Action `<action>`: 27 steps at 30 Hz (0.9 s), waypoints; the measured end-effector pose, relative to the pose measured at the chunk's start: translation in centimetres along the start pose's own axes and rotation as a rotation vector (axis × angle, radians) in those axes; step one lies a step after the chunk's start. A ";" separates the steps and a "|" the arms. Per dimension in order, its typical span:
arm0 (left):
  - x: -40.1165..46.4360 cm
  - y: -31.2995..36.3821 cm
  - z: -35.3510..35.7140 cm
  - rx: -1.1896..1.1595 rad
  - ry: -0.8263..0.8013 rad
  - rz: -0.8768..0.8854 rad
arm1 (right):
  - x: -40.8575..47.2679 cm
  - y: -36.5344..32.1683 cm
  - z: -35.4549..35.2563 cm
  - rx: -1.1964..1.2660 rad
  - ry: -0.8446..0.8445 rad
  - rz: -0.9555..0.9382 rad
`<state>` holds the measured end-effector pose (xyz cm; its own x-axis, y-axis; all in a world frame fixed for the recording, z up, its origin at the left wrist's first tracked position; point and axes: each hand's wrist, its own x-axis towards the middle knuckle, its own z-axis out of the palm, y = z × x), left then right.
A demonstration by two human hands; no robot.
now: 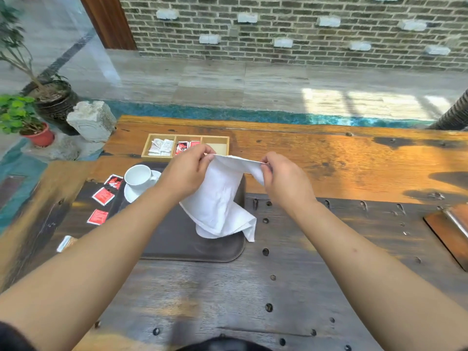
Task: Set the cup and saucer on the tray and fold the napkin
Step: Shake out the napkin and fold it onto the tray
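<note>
A white napkin (220, 198) hangs in the air above the dark brown tray (182, 241), its lower end brushing the tray. My left hand (187, 171) pinches its top left corner and my right hand (283, 178) pinches its top right corner, so the top edge is stretched between them. A white cup (138, 176) sits upright on a white saucer (130, 193) at the tray's far left corner, partly behind my left forearm.
A wooden box (186, 146) with three compartments holds white and red sachets at the back. Several red sachets (103, 196) lie left of the tray, with a white packet (64, 243) nearer. A wooden board (448, 229) lies at the right edge. Potted plants stand beyond the table's left end.
</note>
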<state>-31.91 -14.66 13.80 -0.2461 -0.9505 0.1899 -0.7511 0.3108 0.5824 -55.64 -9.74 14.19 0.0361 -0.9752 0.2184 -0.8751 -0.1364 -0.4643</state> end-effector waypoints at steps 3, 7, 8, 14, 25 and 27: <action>-0.2 -0.9 -2.6 0.082 -0.037 0.034 | 1.1 -1.1 -1.0 -0.007 0.018 -0.064; -0.3 -2.0 -7.0 0.260 -0.188 0.112 | 2.6 -2.5 -2.4 -0.025 0.034 -0.128; -0.2 -2.2 -7.9 0.327 -0.210 0.114 | 3.0 -2.9 -2.6 -0.033 0.038 -0.150; 0.1 -2.8 -13.0 0.448 -0.102 -0.006 | 5.2 -4.8 -4.4 -0.063 0.100 -0.210; -2.2 -1.6 -20.0 0.342 0.273 0.147 | 4.4 -9.9 -7.5 -0.058 0.233 -0.223; -3.8 -2.0 -20.8 0.305 0.268 0.194 | 2.9 -10.9 -7.7 -0.068 0.238 -0.219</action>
<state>-16.75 -11.70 28.34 -0.2633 -0.8288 0.4937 -0.8628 0.4313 0.2637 -49.69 -9.78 26.46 0.1203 -0.8550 0.5045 -0.8896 -0.3184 -0.3275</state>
